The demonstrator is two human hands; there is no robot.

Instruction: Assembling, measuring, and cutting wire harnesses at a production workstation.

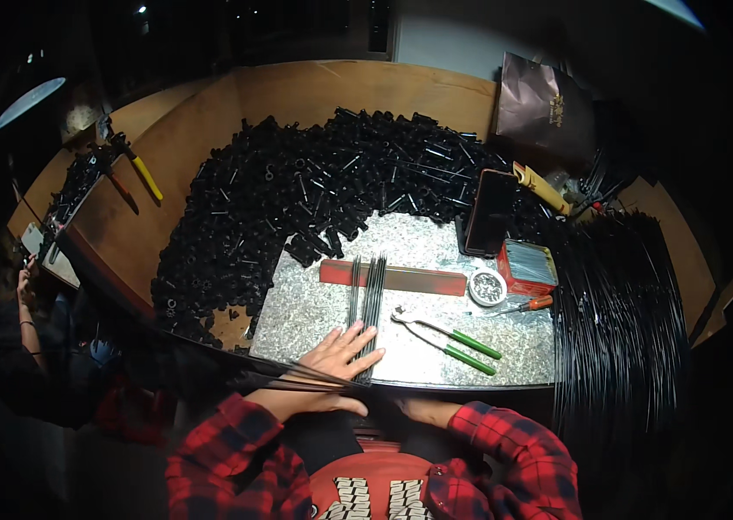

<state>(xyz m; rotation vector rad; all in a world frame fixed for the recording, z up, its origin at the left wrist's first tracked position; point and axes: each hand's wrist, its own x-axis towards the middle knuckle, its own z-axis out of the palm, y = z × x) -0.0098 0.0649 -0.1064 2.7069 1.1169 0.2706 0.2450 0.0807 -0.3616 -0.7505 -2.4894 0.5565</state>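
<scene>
Resting the left hand on thin black rods laid across a red-and-dark bar.
Seen with the left grip open and spread wide over the rods, near the front edge of the speckled counter, and with the right hand partly hidden below that edge: impossible to tell the state of its grip. To the right, green-handled pliers; beyond the bar, a heap of black parts; far right, a mass of long black strands.

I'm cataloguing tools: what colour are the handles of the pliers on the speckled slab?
The pliers' handles are green, showing best in the head view.
</scene>
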